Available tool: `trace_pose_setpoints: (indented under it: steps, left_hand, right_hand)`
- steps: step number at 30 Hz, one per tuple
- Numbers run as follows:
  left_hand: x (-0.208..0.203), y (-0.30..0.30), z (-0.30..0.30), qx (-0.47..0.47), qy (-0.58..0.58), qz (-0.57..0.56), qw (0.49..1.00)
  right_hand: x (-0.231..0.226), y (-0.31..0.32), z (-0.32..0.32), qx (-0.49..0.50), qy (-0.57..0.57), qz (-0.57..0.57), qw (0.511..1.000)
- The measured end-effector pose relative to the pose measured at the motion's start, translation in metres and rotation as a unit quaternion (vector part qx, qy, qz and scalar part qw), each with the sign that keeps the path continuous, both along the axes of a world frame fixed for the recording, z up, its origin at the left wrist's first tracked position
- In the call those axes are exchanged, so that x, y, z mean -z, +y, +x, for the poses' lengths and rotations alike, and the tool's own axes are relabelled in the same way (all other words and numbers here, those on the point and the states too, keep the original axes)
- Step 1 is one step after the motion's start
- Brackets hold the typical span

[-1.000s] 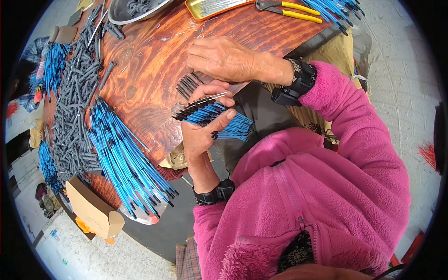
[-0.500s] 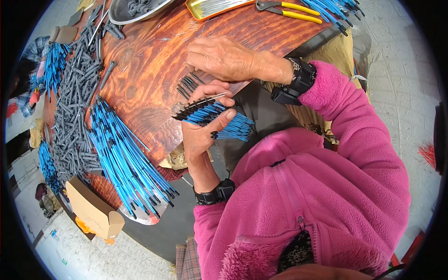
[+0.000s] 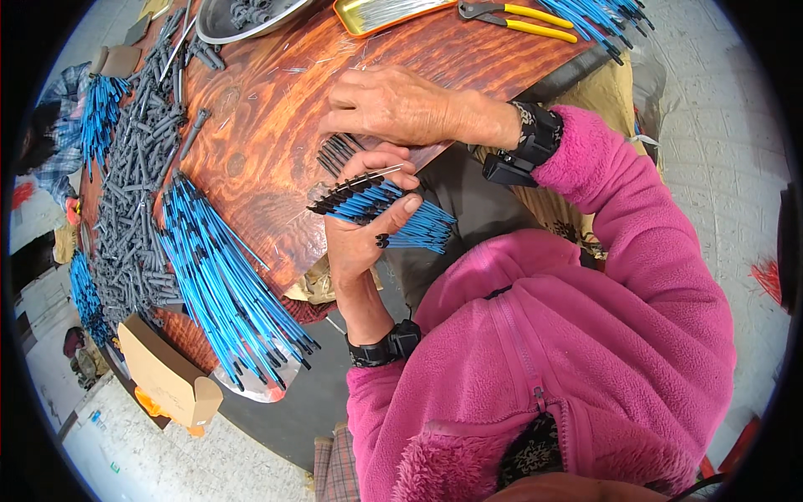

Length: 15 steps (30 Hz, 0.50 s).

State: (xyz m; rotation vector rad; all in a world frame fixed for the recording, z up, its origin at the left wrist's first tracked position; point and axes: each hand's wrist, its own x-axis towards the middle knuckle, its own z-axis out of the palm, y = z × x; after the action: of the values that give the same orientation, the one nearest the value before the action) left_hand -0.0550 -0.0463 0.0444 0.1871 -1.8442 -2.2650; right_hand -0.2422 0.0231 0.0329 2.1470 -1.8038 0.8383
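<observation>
My left hand (image 3: 355, 243) is closed round a bundle of thin blue rods with black ends (image 3: 368, 203), its thumb pressed across them. A thin silvery pin (image 3: 381, 174) lies along the bundle's upper side, close to the fingers. Just beyond, my right hand (image 3: 393, 105) is over the table edge with its fingers curled down. Whatever its fingertips hold, if anything, is hidden beneath the hand. Between both hands, a row of dark rod ends (image 3: 339, 153) shows over the wood.
On the wooden table (image 3: 251, 109) lie a heap of grey plugs (image 3: 138, 217) and a large blue rod bundle (image 3: 222, 276). Farther off are a metal bowl (image 3: 230, 35), an orange-rimmed tray of pins (image 3: 360, 30) and yellow-handled pliers (image 3: 535, 23). A cardboard box (image 3: 163, 368) sits near left; another person's sleeve (image 3: 63, 134) is far left.
My right hand has shifted slightly left across the table edge. My left hand stays almost still with the bundle. At far left, the other person's arm has moved.
</observation>
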Motion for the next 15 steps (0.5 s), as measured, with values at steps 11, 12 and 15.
trace_pose_setpoints:
  steps: [11,12,15]
  left_hand:
    - [0.0031,-0.0016,-0.0012,0.004,0.016,-0.015,1.0]
    - [0.0037,-0.002,-0.0019,0.005,0.025,-0.023,0.999]
    - [0.0021,-0.0011,-0.0018,0.004,0.025,-0.011,1.0]
  right_hand:
    - [0.0071,-0.0005,-0.0055,-0.021,-0.034,-0.003,0.999]
    - [0.0066,-0.0002,-0.0054,-0.02,-0.034,0.001,0.999]
    - [0.0087,-0.0006,-0.0062,-0.021,-0.048,0.004,0.999]
